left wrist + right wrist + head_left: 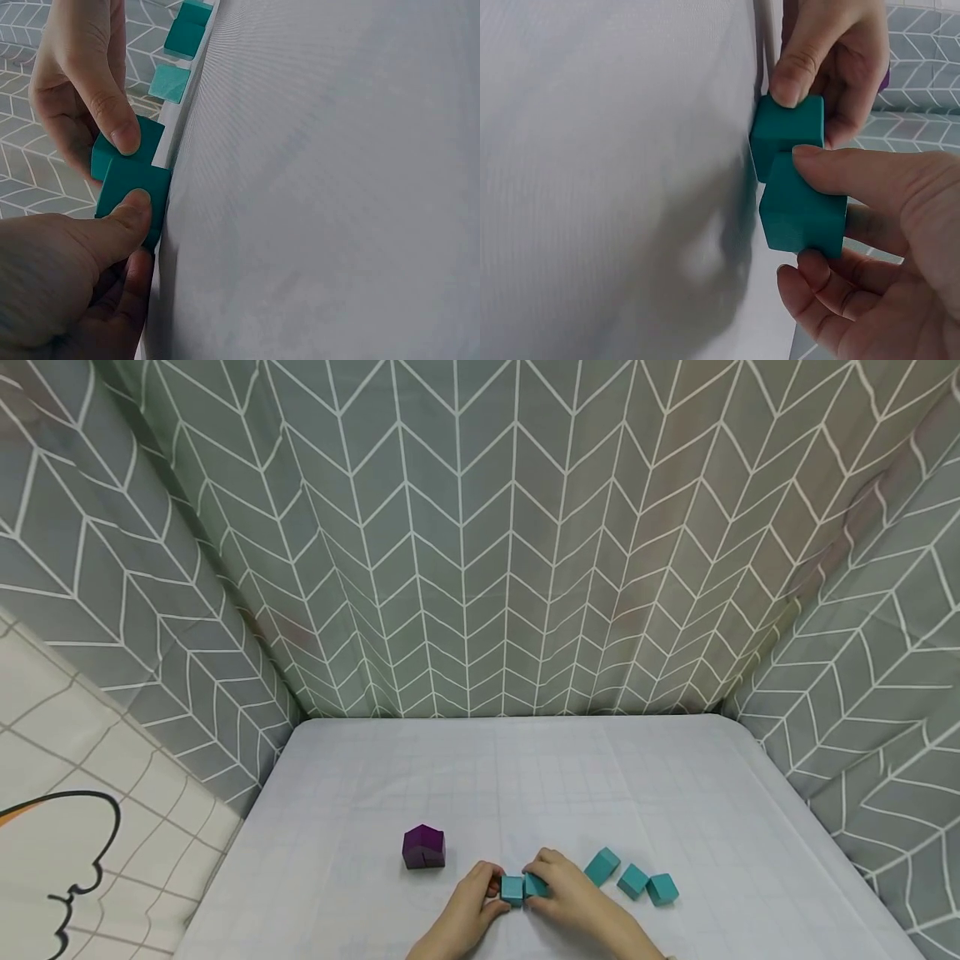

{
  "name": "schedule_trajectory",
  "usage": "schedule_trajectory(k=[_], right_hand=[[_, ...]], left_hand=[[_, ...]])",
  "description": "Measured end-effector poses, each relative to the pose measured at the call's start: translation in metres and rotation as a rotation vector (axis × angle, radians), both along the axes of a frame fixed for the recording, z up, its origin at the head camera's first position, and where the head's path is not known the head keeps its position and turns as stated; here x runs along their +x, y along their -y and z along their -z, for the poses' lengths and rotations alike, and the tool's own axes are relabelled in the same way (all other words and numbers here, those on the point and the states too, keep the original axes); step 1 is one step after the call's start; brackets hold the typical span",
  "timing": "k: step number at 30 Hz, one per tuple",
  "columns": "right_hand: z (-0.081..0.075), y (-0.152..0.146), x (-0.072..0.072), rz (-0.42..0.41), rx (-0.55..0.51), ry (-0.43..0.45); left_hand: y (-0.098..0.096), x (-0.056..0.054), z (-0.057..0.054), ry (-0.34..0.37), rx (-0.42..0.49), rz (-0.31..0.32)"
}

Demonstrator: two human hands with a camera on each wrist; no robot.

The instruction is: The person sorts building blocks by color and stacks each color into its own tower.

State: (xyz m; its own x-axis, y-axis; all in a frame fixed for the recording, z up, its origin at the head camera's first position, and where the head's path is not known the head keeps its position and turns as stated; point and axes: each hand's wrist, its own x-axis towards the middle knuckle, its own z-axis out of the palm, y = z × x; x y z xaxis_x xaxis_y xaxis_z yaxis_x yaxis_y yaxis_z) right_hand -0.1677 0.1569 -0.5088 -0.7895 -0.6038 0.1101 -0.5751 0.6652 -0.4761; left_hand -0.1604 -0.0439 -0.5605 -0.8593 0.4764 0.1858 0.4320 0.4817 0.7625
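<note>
Both hands are working right at the near edge of the table [495,777], each one pinching its own teal cube. The left hand [468,906] is gripping the left teal cube [512,890] between thumb and fingers, and the right hand [570,897] is clamping the right teal cube [535,885] the same way. The two cubes are sitting side by side and touching, pressed up against each other, with the hands meeting around them. In the left wrist view the thumb is lying over the near cube's face [127,199], and the right wrist view is showing the right one [802,210] a little offset from its neighbour.

Just to the right of the hands, three loose teal cubes [632,878] are lying in a short row, close together. A purple block [423,847] is sitting off to the left, apart from everything.

No containers and no readable writing anywhere. The table is wearing a pale grey cloth with a faint grid, and grey curtains [480,543] with a white chevron pattern are hanging around three sides. At far left, a cream checked cloth [67,827] with a black line drawing is showing.
</note>
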Motion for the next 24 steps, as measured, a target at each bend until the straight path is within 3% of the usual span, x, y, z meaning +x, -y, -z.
schedule_trajectory(k=[24], right_hand=[[0.014,0.005,0.003,0.006,-0.032,0.002]], left_hand=[[0.0,0.001,0.0,-0.032,0.007,0.003]])
